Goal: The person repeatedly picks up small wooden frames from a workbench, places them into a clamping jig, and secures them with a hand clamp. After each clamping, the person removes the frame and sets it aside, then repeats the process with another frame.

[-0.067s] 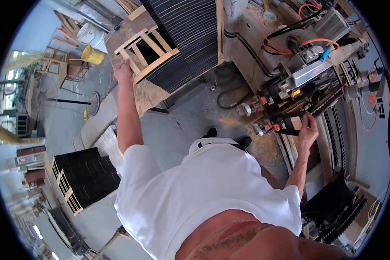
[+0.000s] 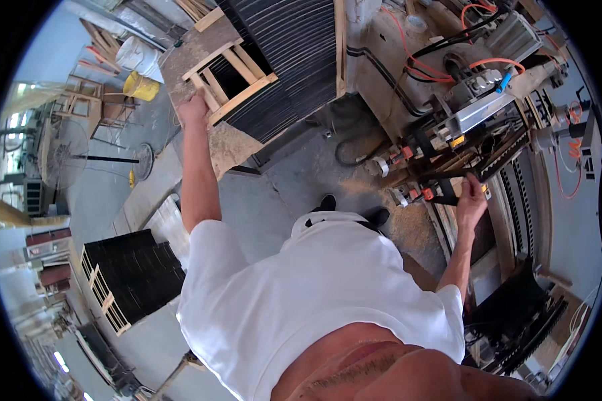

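My left hand (image 2: 194, 109) is closed on the near left corner of a light wooden slatted frame (image 2: 243, 100). This frame rests on a board-topped bench (image 2: 231, 148), against tall stacks of black-faced panels (image 2: 301, 50). Out to the right, my right hand (image 2: 471, 202) pinches the end of a dark flat piece (image 2: 446, 189). That piece lies at the clamps of a woodworking machine (image 2: 471, 113), beside red-and-white fittings (image 2: 427, 194). Its far end is hard to make out among the dark machine parts.
Sawdust (image 2: 411, 224) covers the floor by the machine, below orange air hoses (image 2: 495, 62). Another black panel stack (image 2: 137, 274) stands at the left. A standing fan (image 2: 63, 155), a yellow bucket (image 2: 141, 86) and a white bucket (image 2: 138, 55) are farther left.
The wooden frame and my left hand have shifted slightly to the right. My right hand has moved a little left along with the dark piece.
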Motion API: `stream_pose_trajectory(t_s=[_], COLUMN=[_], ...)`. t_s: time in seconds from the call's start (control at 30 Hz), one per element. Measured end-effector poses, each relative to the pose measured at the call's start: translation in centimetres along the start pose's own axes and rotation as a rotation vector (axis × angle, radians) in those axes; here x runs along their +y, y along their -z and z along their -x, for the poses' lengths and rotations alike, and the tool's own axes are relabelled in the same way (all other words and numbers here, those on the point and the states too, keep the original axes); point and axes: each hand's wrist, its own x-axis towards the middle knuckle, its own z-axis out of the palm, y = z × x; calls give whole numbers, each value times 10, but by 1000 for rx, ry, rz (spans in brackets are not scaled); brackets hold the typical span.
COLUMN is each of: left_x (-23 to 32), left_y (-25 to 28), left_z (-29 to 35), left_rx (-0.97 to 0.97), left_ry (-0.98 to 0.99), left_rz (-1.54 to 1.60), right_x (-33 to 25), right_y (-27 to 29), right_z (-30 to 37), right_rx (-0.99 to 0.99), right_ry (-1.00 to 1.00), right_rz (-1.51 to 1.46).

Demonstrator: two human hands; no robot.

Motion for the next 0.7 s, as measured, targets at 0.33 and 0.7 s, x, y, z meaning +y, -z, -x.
stream_pose_trajectory(t_s=[0.33, 0.7], left_x=[33, 17], left_y=[-31, -55], left_z=[74, 75], left_rx=[-180, -690], left_ry=[-621, -885], left_rz=[-507, -1023], right_x=[5, 14], right_y=[-61, -47], right_z=[114, 161], right_rx=[-145, -130], right_ry=[-182, -273], right_rz=[160, 225])
